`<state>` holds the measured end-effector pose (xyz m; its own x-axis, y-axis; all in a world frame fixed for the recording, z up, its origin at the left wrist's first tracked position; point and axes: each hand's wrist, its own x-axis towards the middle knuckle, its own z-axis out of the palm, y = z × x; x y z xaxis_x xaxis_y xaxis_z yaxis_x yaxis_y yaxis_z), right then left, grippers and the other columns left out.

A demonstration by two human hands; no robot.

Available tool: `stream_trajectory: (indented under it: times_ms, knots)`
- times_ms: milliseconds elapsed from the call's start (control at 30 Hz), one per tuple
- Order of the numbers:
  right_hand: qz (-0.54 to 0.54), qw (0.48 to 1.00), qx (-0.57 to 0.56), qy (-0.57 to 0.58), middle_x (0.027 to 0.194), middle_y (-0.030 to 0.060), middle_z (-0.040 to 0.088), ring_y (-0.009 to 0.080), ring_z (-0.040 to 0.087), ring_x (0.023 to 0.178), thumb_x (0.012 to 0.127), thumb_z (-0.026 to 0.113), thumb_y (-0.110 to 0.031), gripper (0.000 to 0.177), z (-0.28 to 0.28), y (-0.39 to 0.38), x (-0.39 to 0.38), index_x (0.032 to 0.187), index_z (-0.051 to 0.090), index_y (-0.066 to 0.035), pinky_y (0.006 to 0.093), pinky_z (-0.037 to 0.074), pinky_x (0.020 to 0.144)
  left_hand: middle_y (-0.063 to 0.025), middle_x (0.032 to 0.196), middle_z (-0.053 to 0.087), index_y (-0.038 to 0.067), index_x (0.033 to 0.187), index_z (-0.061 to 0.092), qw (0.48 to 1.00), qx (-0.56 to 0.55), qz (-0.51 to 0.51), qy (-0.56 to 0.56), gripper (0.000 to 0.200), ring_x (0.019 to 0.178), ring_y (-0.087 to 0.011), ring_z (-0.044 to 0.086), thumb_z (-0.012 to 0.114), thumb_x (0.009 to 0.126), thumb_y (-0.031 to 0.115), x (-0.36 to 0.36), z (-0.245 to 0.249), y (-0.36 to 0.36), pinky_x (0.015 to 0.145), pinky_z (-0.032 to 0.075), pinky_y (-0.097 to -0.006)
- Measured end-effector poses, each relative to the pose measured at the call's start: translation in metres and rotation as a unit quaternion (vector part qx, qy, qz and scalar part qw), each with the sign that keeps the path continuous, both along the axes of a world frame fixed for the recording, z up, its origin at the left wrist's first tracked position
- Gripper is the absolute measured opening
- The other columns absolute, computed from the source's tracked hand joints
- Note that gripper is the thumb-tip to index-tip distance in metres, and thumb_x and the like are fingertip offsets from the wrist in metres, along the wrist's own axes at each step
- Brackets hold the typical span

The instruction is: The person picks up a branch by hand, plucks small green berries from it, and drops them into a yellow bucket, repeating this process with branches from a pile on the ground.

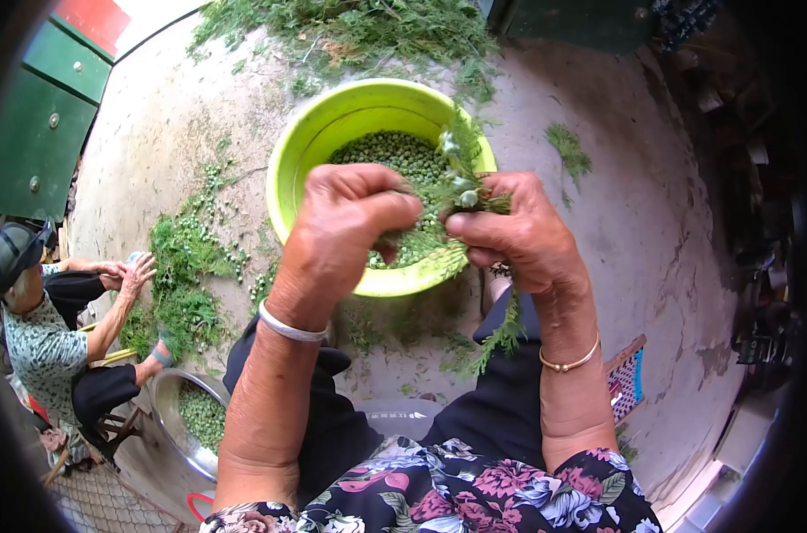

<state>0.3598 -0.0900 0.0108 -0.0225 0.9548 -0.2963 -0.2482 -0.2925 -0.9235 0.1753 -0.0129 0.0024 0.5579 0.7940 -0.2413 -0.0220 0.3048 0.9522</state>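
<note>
A leafy evergreen sprig (pixel 464 169) with pale green cones on it is pinched in my right hand (pixel 521 222), and its lower end (pixel 503 330) hangs below the fingers. To the left, my left hand (pixel 348 211) is closed with fingers curled together, slightly blurred; whatever they may hold is hidden. Both hands are over a yellow-green plastic basin (pixel 288 142). Many small green cones (pixel 390 153) fill its bottom, partly covered by my hands and the sprig.
A heap of evergreen branches (pixel 359 31) lies behind the basin. More greenery (pixel 186 258) is scattered at left, beside a seated person (pixel 48 329) whose hands are near each other. A metal bowl (pixel 168 404) holds more cones. Green drawers (pixel 35 133) stand at far left.
</note>
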Motion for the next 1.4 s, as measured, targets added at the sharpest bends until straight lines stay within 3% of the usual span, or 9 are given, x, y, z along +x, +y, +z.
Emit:
stream_trajectory:
  times_ms: [100, 300, 367, 633, 933, 1100, 1233, 1333, 1400]
  knots:
    - [-0.039, 0.999, -0.01, -0.021, 0.068, 0.0003, 0.059, 0.0042, 0.05, 0.054, 0.079, 0.068, -0.009, 0.015, 0.008, -0.006, 0.012, 0.089, 0.064, 0.002, 0.0172, 0.041, 0.047, -0.0036, 0.066, 0.059, -0.003, 0.084, 0.064, 0.984, 0.09, 0.117, 0.097, 0.009, 0.051, -0.0078, 0.052, 0.059, 0.081, 0.003, -0.015, -0.002, 0.017, 0.046, 0.043, -0.0196]
    - [-0.096, 0.994, 0.017, 0.042, 0.087, 0.0083, 0.064, 0.0104, 0.061, 0.071, 0.084, 0.063, -0.008, 0.026, -0.001, -0.006, 0.01, 0.103, 0.06, 0.009, 0.0204, 0.052, 0.061, -0.0114, 0.083, 0.066, -0.01, 0.104, 0.062, 0.959, 0.223, 0.093, 0.148, 0.029, 0.065, -0.0138, 0.061, 0.062, 0.08, 0.005, -0.014, -0.018, 0.014, 0.061, 0.05, -0.0232]
    - [-0.077, 0.995, 0.027, 0.051, 0.093, 0.0122, 0.064, 0.0158, 0.064, 0.08, 0.087, 0.058, -0.006, 0.03, -0.008, -0.006, 0.011, 0.111, 0.054, 0.012, 0.0251, 0.055, 0.07, -0.0123, 0.085, 0.066, -0.009, 0.108, 0.062, 0.867, 0.392, 0.12, 0.282, 0.031, 0.067, -0.0148, 0.061, 0.063, 0.081, 0.007, -0.009, -0.011, 0.011, 0.067, 0.049, -0.0231]
    - [-0.126, 0.967, 0.054, 0.217, 0.101, 0.0214, 0.063, 0.0237, 0.065, 0.091, 0.088, 0.046, 0.001, 0.028, -0.011, 0.006, -0.008, 0.113, 0.05, 0.012, 0.0334, 0.055, 0.083, -0.0071, 0.077, 0.066, -0.005, 0.091, 0.066, 0.979, 0.162, 0.122, 0.033, 0.016, 0.07, -0.0103, 0.061, 0.06, 0.088, 0.01, 0.009, 0.002, -0.017, 0.058, 0.051, -0.0226]
    - [-0.154, 0.982, 0.036, 0.101, 0.093, 0.0099, 0.065, 0.0133, 0.062, 0.079, 0.089, 0.049, -0.006, 0.021, -0.018, 0.009, -0.018, 0.103, 0.06, 0.005, 0.0284, 0.053, 0.072, -0.0081, 0.085, 0.068, -0.007, 0.099, 0.065, 0.994, 0.103, 0.028, 0.003, 0.018, 0.074, -0.0096, 0.062, 0.062, 0.085, 0.003, 0.012, 0.006, -0.018, 0.06, 0.052, -0.0218]
    - [-0.138, 0.989, 0.045, -0.022, 0.088, 0.0094, 0.065, 0.011, 0.06, 0.076, 0.088, 0.05, -0.007, 0.021, -0.023, 0.007, -0.02, 0.099, 0.061, 0.007, 0.0269, 0.051, 0.068, -0.0067, 0.076, 0.067, -0.006, 0.092, 0.066, 0.979, 0.194, -0.032, 0.055, 0.012, 0.065, -0.0091, 0.06, 0.065, 0.081, 0.001, 0.011, 0.003, -0.017, 0.058, 0.049, -0.0214]
    - [-0.118, 0.99, 0.046, -0.064, 0.086, 0.0101, 0.065, 0.0113, 0.06, 0.076, 0.085, 0.049, -0.005, 0.023, -0.023, 0.007, -0.015, 0.1, 0.06, 0.008, 0.0274, 0.05, 0.065, -0.0061, 0.073, 0.066, -0.005, 0.083, 0.066, 0.989, 0.138, 0.006, 0.045, 0.007, 0.063, -0.0077, 0.058, 0.065, 0.081, 0.002, 0.012, 0.003, -0.017, 0.057, 0.047, -0.0203]
    - [-0.101, 0.991, 0.061, -0.063, 0.085, 0.01, 0.064, 0.0113, 0.059, 0.074, 0.084, 0.047, -0.004, 0.023, -0.017, 0.006, -0.015, 0.1, 0.06, 0.009, 0.0274, 0.05, 0.064, -0.0086, 0.07, 0.065, -0.003, 0.081, 0.063, 0.91, 0.362, 0.057, 0.192, 0.007, 0.06, -0.0117, 0.058, 0.065, 0.08, 0.004, 0.01, 0.005, -0.015, 0.057, 0.046, -0.0258]
    - [-0.097, 0.992, 0.064, -0.054, 0.085, 0.0098, 0.064, 0.0113, 0.059, 0.073, 0.084, 0.047, -0.003, 0.024, -0.009, 0.006, -0.016, 0.099, 0.06, 0.009, 0.0274, 0.05, 0.064, -0.0102, 0.07, 0.064, -0.003, 0.082, 0.062, 0.897, 0.393, 0.068, 0.189, 0.007, 0.061, -0.0159, 0.059, 0.064, 0.08, 0.003, 0.012, -0.003, -0.015, 0.058, 0.046, -0.0283]
